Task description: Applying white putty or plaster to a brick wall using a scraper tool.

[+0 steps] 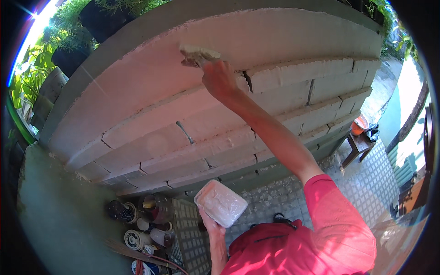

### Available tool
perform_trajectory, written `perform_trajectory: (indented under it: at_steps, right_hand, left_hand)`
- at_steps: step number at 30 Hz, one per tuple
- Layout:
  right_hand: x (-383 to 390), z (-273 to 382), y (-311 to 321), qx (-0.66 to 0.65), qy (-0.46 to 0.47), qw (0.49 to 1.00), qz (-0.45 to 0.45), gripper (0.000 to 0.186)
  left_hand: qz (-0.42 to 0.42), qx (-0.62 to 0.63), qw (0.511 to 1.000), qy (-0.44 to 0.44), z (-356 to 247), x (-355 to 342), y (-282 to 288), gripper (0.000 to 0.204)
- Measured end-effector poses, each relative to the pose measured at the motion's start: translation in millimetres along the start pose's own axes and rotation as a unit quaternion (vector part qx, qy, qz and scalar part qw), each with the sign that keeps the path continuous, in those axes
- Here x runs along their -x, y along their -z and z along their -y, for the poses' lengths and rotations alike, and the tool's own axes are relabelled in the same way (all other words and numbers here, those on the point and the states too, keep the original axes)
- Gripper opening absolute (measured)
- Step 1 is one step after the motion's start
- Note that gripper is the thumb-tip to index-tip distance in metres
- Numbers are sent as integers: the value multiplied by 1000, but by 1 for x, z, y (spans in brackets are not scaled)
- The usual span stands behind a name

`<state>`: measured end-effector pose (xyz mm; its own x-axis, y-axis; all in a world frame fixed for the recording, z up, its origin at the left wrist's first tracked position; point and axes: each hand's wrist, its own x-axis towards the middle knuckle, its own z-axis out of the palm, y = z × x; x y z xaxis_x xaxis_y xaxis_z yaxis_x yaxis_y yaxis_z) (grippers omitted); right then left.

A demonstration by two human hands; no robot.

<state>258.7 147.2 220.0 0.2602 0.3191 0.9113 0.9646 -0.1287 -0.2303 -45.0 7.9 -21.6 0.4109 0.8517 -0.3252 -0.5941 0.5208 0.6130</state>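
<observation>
My right hand (pixel 222 81) is raised at the upper middle, its fingers closed round a wide paintbrush (pixel 200 54) with whitish, paint-caked bristles. The bristles lie at the smooth upper band of the pale wall (pixel 279 36), and the handle is mostly hidden in my fist. Low in the middle, my left hand (pixel 213 225) grips a whitish rectangular plastic tub (pixel 221 204) by its near left side. The tub's inside looks coated with pale paint; how much it holds I cannot tell.
Below the band, the wall has stepped block rows with dark cracks (pixel 184 132). Potted plants (pixel 107 18) line its top at the left. Several cans and jars (pixel 136 239) stand by the left side wall. A small wooden stool (pixel 359 145) bears an orange bucket (pixel 359 125) at the right.
</observation>
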Motion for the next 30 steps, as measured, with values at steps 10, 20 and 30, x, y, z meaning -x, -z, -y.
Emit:
perform_trajectory:
  at_steps: [10,20,30]
  right_hand:
    - [-27,-117,30,56,142,987,-44,10]
    - [15,-87,90,-95,85,989,79,46]
    - [45,-103,77,-80,10,975,206,51]
  left_hand:
    - [-24,-21,999,8,8,1,10,56]
    - [-16,-12,1000,1,-1,5,4,57]
    - [-7,-8,1000,-26,0,10,16,58]
